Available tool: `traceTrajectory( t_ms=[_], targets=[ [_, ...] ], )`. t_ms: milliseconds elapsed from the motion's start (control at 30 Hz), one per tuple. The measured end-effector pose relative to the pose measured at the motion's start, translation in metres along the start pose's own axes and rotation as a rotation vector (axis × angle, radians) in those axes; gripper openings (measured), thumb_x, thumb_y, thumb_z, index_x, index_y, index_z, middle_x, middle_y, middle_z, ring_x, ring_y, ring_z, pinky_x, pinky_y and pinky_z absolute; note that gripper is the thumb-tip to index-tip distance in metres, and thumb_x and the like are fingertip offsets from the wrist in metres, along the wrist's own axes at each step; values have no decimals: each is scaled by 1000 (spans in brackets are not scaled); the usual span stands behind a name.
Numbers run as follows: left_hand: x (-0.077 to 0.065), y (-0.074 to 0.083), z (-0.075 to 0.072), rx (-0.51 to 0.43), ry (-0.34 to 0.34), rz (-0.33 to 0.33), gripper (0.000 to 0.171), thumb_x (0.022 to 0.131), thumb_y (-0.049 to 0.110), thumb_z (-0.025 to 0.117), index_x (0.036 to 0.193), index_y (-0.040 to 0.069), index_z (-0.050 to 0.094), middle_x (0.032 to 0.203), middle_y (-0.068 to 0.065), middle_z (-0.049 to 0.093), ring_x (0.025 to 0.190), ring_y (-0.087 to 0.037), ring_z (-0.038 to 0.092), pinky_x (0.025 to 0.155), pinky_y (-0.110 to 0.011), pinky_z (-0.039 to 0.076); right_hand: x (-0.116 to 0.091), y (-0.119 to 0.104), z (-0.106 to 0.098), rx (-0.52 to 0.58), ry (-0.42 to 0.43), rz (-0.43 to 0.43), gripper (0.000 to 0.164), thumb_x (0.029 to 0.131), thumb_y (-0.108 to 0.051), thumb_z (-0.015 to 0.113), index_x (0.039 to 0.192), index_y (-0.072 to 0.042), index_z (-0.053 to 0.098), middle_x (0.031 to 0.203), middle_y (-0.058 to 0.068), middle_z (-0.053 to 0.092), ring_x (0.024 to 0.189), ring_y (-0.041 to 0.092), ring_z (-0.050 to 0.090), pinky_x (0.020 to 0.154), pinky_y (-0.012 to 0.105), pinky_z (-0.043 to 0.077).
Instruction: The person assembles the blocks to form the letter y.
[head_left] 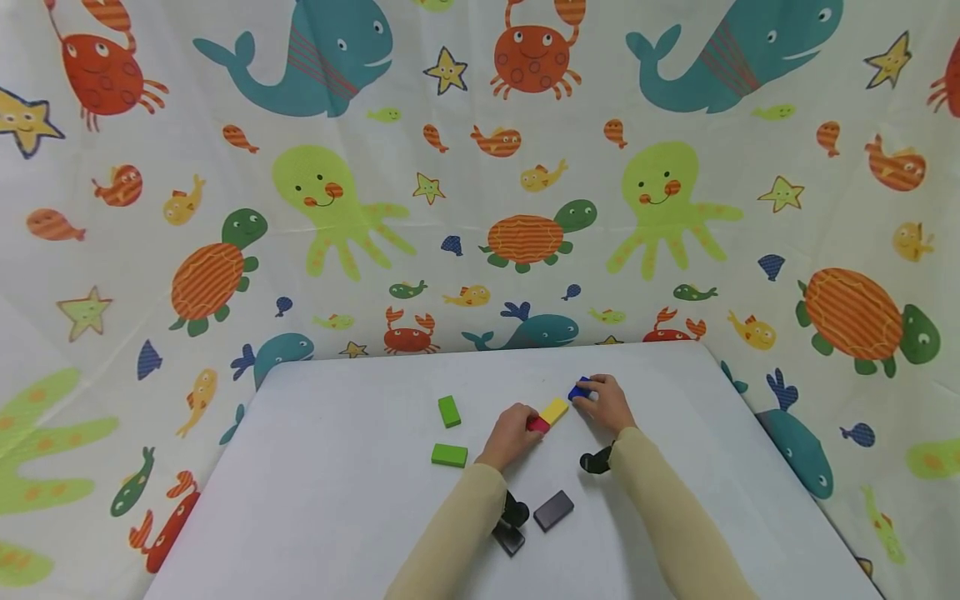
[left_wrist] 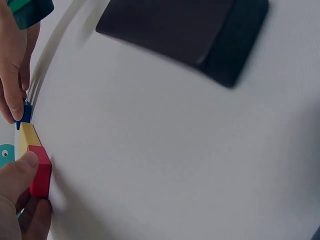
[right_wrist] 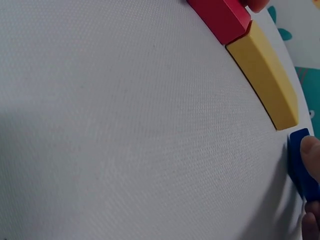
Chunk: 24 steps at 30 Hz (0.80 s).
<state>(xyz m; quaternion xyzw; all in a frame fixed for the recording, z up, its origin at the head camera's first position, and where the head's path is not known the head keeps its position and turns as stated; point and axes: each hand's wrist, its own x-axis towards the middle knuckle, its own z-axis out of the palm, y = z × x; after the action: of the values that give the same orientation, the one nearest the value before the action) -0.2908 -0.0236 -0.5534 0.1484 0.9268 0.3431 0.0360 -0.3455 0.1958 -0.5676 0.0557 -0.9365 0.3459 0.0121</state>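
My left hand (head_left: 512,435) pinches a red block (left_wrist: 41,172) between thumb and fingers. A yellow block (head_left: 554,412) lies end to end with the red one on the white table, as the right wrist view shows. Just past the yellow block's far end, my right hand (head_left: 609,403) grips a blue block (right_wrist: 301,162), with the thumb on its near side. In the right wrist view a small gap separates blue from yellow. The three form a slanting row in the head view. Fingers hide parts of the red and blue blocks.
Two green blocks, one upper (head_left: 449,412) and one lower (head_left: 449,455), lie left of my left hand. Close to the left forearm are a dark grey block (head_left: 553,510) and a black block (head_left: 510,538). A sea-animal cloth (head_left: 465,167) hangs behind the white table (head_left: 337,492).
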Motion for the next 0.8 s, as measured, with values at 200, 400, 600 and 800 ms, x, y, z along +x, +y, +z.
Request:
traceTrajectory(
  t_ms=[200,400,600,800],
  targets=[
    [1,-1,0,6,8,-5,30,87,14,75,113,1,67,99,-5,62,86,-15,54,85,-28,51,1,-2,0,12,0,2,42,90,-20,72,126,-1,64,134,29,45,126,45,42,105,58,36],
    [3,-2,0,11,17,-6,31,86,15,76,113,1,67,98,-5,62,86,-15,54,85,-29,52,3,-5,0,30,10,9,43,89,-21,73,127,-2,65,134,28,45,126,45,42,105,58,36],
    [3,-3,1,12,13,-13,32,87,15,76,114,1,67,99,-5,62,87,-14,53,86,-28,51,7,-3,2,39,12,-3,44,89,-23,73,127,-1,64,134,28,45,125,44,43,105,57,36],
    [2,-5,2,-2,8,-17,33,87,16,75,115,2,66,99,-4,61,86,-14,53,85,-28,51,6,-2,4,36,-19,23,44,91,-22,71,128,-1,63,136,29,43,127,45,41,106,58,35]
  ],
)
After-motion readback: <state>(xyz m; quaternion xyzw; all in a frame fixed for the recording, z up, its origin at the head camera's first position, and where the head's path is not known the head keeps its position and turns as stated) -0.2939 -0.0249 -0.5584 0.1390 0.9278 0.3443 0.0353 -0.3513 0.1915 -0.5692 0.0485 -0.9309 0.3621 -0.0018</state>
